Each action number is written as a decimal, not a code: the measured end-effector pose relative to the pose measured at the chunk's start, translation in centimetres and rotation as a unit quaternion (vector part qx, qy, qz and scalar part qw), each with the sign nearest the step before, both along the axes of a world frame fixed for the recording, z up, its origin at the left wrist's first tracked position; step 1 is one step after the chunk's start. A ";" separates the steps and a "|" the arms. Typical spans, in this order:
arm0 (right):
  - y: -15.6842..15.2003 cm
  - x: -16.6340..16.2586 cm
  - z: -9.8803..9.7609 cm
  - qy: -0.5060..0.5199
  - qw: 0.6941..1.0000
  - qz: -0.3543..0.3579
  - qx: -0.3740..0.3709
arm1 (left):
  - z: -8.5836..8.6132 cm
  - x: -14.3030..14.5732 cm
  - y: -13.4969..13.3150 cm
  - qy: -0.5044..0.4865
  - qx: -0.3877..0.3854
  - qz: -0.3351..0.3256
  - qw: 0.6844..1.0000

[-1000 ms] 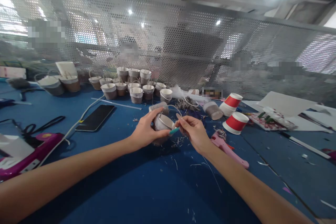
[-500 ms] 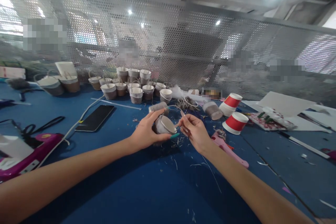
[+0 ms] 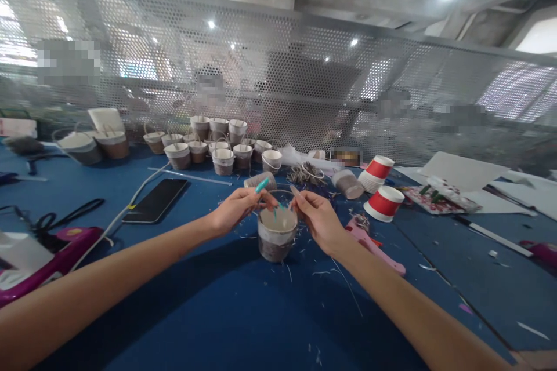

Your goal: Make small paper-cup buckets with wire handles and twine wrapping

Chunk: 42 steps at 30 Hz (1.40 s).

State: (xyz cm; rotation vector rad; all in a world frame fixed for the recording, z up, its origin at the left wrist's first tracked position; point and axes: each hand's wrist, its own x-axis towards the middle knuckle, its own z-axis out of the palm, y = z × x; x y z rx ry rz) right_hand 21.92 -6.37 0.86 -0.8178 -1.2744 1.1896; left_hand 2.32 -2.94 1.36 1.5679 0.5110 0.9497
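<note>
A small paper-cup bucket, with a pale band below its rim and a grey-brown base, stands upright on the blue table. My left hand is at its left rim, fingers curled over the opening and a teal-tipped thumb raised; what these fingers hold, if anything, is hidden. At the right rim, my right hand is closed in a pinch on the thin handle, which arches behind the opening. Behind the bucket lies a spool of cord.
Several finished-looking buckets stand at the back. A phone and a magenta device with a cable are left. Pink-handled pliers, red-and-white cups and a tipped bucket lie right. A perforated metal screen rises behind.
The bucket has gone from tilted in my left hand to upright on the table. My left hand has shifted from its side to the rim; my right hand stays near the handle.
</note>
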 end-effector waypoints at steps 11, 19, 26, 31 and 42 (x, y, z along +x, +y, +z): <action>-0.7 -0.8 -0.6 0.015 0.999 0.035 -0.015 | 0.1 0.5 -0.8 -0.064 -0.117 -0.030 0.991; -0.8 -0.7 -0.5 0.060 0.996 0.053 -0.043 | -0.1 0.5 -0.9 -0.062 -0.140 -0.050 0.987; -1.2 -0.7 0.0 0.036 0.997 0.061 -0.033 | 0.0 0.4 -1.2 -0.033 -0.123 -0.059 0.990; -1.3 -0.7 0.1 0.058 0.995 0.069 -0.050 | 0.2 0.3 -1.3 -0.016 -0.117 -0.058 0.991; -1.4 -0.6 0.2 0.110 0.985 0.078 -0.105 | 0.6 0.5 -1.3 -0.001 -0.116 -0.049 0.992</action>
